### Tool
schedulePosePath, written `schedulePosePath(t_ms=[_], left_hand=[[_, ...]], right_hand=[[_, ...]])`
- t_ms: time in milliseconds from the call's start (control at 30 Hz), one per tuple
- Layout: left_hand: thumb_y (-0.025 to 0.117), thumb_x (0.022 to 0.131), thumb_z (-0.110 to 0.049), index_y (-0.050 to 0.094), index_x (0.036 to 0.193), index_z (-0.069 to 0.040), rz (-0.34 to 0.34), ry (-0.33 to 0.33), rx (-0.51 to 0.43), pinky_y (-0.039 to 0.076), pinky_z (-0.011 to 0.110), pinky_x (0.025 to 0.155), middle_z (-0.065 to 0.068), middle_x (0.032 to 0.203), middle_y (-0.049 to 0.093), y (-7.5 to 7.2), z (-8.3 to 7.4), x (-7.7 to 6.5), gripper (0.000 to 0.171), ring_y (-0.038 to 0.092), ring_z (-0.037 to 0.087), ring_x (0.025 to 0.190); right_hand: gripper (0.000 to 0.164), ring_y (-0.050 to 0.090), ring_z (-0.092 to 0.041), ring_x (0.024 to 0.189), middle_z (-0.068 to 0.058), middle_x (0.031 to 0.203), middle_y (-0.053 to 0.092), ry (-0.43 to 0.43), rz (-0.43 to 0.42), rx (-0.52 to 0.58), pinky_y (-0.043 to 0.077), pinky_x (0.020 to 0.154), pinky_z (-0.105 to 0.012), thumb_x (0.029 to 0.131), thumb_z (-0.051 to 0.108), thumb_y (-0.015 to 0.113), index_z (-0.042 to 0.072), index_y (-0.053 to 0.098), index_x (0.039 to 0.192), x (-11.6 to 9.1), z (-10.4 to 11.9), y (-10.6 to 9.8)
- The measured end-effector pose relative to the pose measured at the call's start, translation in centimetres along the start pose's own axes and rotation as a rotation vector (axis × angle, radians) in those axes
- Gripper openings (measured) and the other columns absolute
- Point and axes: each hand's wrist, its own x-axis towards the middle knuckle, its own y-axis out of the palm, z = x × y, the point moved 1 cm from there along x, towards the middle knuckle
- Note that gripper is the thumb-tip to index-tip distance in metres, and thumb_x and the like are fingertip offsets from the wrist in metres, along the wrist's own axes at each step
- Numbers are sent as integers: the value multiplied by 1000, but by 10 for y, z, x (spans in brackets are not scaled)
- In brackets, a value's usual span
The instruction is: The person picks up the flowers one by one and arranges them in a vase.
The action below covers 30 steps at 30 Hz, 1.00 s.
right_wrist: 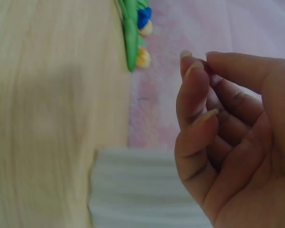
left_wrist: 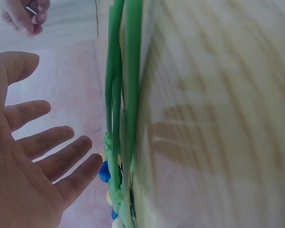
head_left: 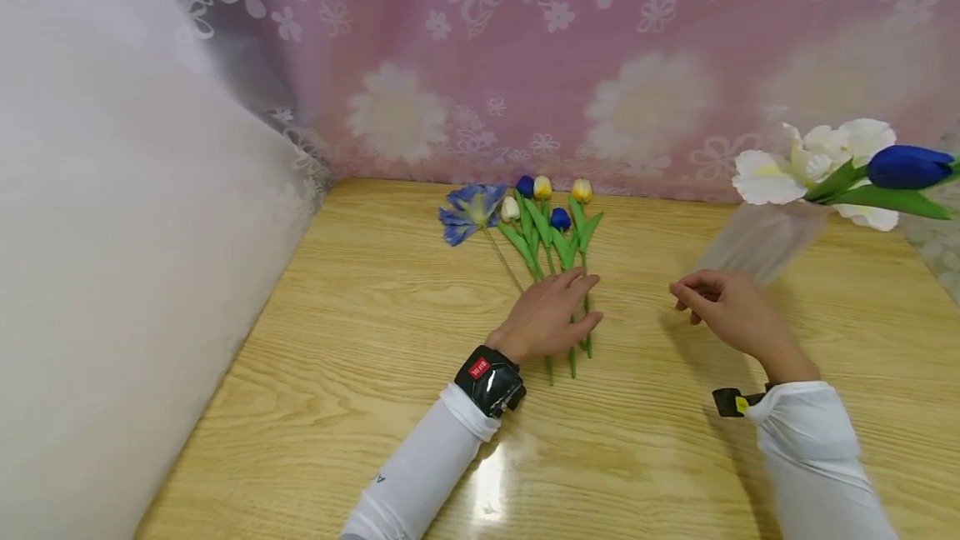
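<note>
My left hand (head_left: 551,315) hovers over the green stems (left_wrist: 133,71) of several artificial tulips, its fingers spread and nothing in its grasp. Beyond it lie the tulip heads: white (head_left: 511,208), blue (head_left: 560,219) and yellow-white (head_left: 582,191). A blue-violet open flower (head_left: 468,211) lies at their left. On the right, my right hand (head_left: 738,315) is raised above the table, fingers loosely bent, thumb close to the fingertips, holding nothing. Just behind it stands a pale ribbed vase (head_left: 765,240), also seen in the right wrist view. White flowers (head_left: 772,177) and a blue tulip (head_left: 911,167) stick out of it.
Everything is on a wood-grain table (head_left: 337,357). A pink floral curtain (head_left: 510,65) hangs along the far edge, and a white sheet (head_left: 112,232) rises on the left side.
</note>
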Motion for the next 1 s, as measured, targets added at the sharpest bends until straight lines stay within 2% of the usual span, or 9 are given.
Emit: schedulePosePath(t_ms=[133,333,633,867,1000], left_hand=[[46,100,-43,37,148,-17,14,-42,8,36,42,103,9,150,34,-2,5,-4,56,37,26,134],[47,99,-44,39,147,-18,5,-78,34,38,42,102,8,149,36,-3,12,-7,56,40,26,132],[47,99,-44,41,146,-16,-5,-107,33,38,43,102,10,149,37,-5,24,-11,55,39,28,132],[46,99,-44,40,147,-18,-16,-124,34,38,43,101,10,149,35,-9,27,-15,55,40,29,131],[44,100,-44,38,148,-18,-12,-149,20,36,45,102,9,151,33,-13,29,-19,55,37,29,133]], right_hand=[[42,61,-23,73,-11,92,68,-6,49,57,46,55,-31,100,37,50,0,65,110,10,2,13],[41,63,-24,74,-11,92,68,-5,76,86,51,61,-34,100,36,51,-2,65,112,23,2,30],[41,65,-22,76,-13,96,69,4,73,73,50,61,-33,100,34,51,-2,64,114,38,10,48],[38,66,-24,78,-17,99,65,31,115,137,53,60,-33,100,27,52,-6,59,118,50,18,60],[37,66,-24,79,-20,102,64,56,153,128,53,62,-34,100,23,52,-8,58,119,59,26,66]])
